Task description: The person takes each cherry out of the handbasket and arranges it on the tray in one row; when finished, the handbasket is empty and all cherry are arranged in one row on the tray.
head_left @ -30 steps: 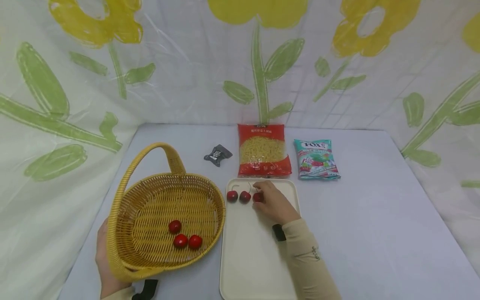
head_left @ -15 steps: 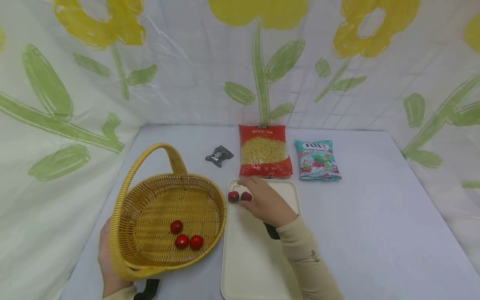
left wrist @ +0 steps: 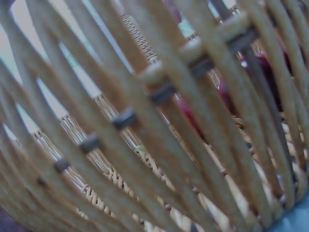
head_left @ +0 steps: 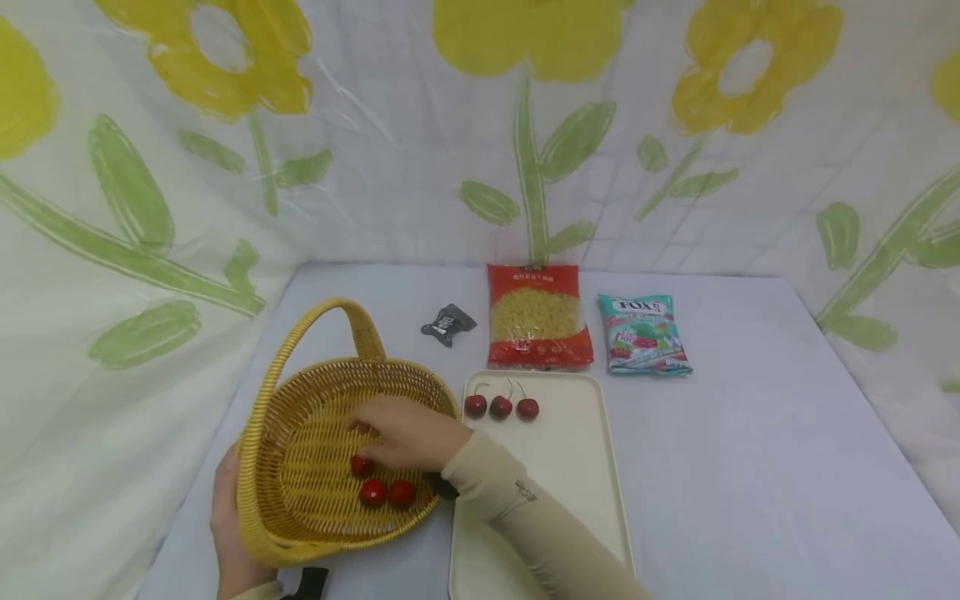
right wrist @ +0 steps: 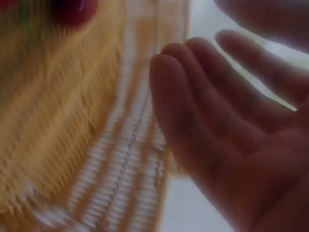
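Left hand [head_left: 234,533] grips wicker basket [head_left: 300,433] rim on bench. Right hand [head_left: 405,433] inside basket, grip relaxed, fingers loose over 3 cherries [head_left: 372,493]. 3 more cherries [head_left: 501,407] on tray [head_left: 570,467]; black packet [head_left: 448,323], pasta bag [head_left: 536,317], mint bag [head_left: 643,335] behind.

Your basket [head_left: 315,433] is woven wicker, yellow and matt, with a ribbed, rough weave; through the left wrist view its strands [left wrist: 145,121] appear as smooth round canes bound by darker ties. The cherries [head_left: 386,493] inside it, and those on the tray [head_left: 501,407], are glossy red with small highlights. The tray [head_left: 570,467] is cream, smooth and matt, plastic by its look. The pasta bag [head_left: 537,317] and candy bag [head_left: 643,333] are shiny plastic film. Your tabletop [head_left: 750,467] is covered in matt pale cloth. Your sleeve [head_left: 517,508] is soft beige knit.
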`<state>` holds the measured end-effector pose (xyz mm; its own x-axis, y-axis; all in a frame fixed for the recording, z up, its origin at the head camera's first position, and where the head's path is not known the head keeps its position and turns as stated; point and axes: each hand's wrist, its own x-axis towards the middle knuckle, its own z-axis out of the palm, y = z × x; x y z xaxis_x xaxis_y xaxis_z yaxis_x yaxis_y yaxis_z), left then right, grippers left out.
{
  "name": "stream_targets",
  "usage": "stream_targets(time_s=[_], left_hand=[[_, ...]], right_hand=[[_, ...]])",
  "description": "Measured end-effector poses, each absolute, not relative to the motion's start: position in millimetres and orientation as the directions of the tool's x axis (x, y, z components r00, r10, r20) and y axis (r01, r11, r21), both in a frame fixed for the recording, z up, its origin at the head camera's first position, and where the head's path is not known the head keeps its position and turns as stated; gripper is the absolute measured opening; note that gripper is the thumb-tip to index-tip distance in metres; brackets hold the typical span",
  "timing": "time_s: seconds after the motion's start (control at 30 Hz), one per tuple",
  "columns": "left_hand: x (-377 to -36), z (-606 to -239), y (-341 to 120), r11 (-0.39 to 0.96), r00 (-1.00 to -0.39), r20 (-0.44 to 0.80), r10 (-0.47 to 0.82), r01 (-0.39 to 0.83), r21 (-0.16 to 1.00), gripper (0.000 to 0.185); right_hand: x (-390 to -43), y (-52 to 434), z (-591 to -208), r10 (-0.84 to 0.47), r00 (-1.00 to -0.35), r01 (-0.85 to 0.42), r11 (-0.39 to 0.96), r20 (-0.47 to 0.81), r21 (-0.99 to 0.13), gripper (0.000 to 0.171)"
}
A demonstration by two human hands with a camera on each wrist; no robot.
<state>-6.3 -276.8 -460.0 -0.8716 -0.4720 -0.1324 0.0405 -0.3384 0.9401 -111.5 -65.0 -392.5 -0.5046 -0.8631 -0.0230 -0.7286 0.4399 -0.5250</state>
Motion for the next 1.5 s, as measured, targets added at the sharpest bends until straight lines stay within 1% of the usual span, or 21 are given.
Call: stream_targets(time_s=[0.1, 0.17, 0.3, 0.4, 0.53, 0.7, 0.83, 0.97, 1.07, 1.13, 1.27, 1.4, 1.5], left_hand=[[-4.1, -463.2, -275.8, -0.384, -0.857, -0.201, -0.475, -0.003, 0.923, 0.053], [-3.1, -465.3, -275.2, -0.427, -0.854, -0.233, -0.466, -0.014, 0.904, 0.051], [-3.3, -467.2, -273.3, -0.448, -0.862, -0.25, -0.441, -0.03, 0.893, 0.05], [-3.6, -466.1, -271.4, -0.457, -0.87, -0.257, -0.421, -0.042, 0.888, 0.05], [-4.2, -464.1, -268.7, -0.453, -0.878, -0.243, -0.413, -0.033, 0.891, 0.051], [-5.4, -464.2, -267.2, -0.463, -0.867, -0.247, -0.432, -0.022, 0.886, 0.05], [-6.0, -467.9, -268.4, -0.462, -0.861, -0.249, -0.444, -0.018, 0.887, 0.05], [-5.7, -470.5, -270.6, -0.47, -0.869, -0.237, -0.434, -0.006, 0.882, 0.05], [-5.4, -470.2, -271.6, -0.484, -0.868, -0.234, -0.437, 0.008, 0.875, 0.049], [-5.3, -469.8, -272.1, -0.487, -0.863, -0.238, -0.447, 0.011, 0.873, 0.049], [-5.2, -469.7, -273.7, -0.481, -0.845, -0.253, -0.471, 0.006, 0.877, 0.048], [-3.9, -468.6, -277.3, -0.499, -0.831, -0.262, -0.491, 0.021, 0.866, 0.048], [-2.4, -465.6, -278.9, -0.451, -0.826, -0.24, -0.511, 0.02, 0.892, 0.048]], right_hand=[[-109.1, -80.5, -399.6, -0.877, -0.478, -0.725, 0.429, -0.055, -0.539, 0.032], [-107.3, -87.5, -404.0, -0.876, -0.474, -0.728, 0.449, -0.092, -0.519, 0.031], [-104.6, -93.5, -412.6, -0.876, -0.452, -0.744, 0.475, -0.171, -0.47, 0.03], [-103.9, -93.2, -416.9, -0.876, -0.438, -0.76, 0.482, -0.203, -0.437, 0.032], [-104.1, -91.7, -418.2, -0.867, -0.448, -0.752, 0.497, -0.216, -0.433, 0.034], [-103.5, -90.3, -416.9, -0.846, -0.471, -0.727, 0.532, -0.25, -0.433, 0.033], [-103.2, -90.0, -418.0, -0.838, -0.479, -0.724, 0.546, -0.263, -0.422, 0.029], [-103.5, -91.1, -418.8, -0.831, -0.484, -0.733, 0.556, -0.273, -0.393, 0.021], [-103.9, -91.9, -418.7, -0.836, -0.481, -0.753, 0.549, -0.265, -0.362, 0.015], [-104.7, -92.1, -418.1, -0.84, -0.479, -0.758, 0.542, -0.254, -0.362, 0.014], [-106.1, -90.2, -413.2, -0.849, -0.483, -0.759, 0.527, -0.213, -0.382, 0.015], [-104.0, -85.7, -403.7, -0.851, -0.503, -0.775, 0.521, -0.151, -0.358, 0.02], [-100.6, -78.3, -394.4, -0.844, -0.526, -0.759, 0.52, -0.101, -0.392, 0.024]])
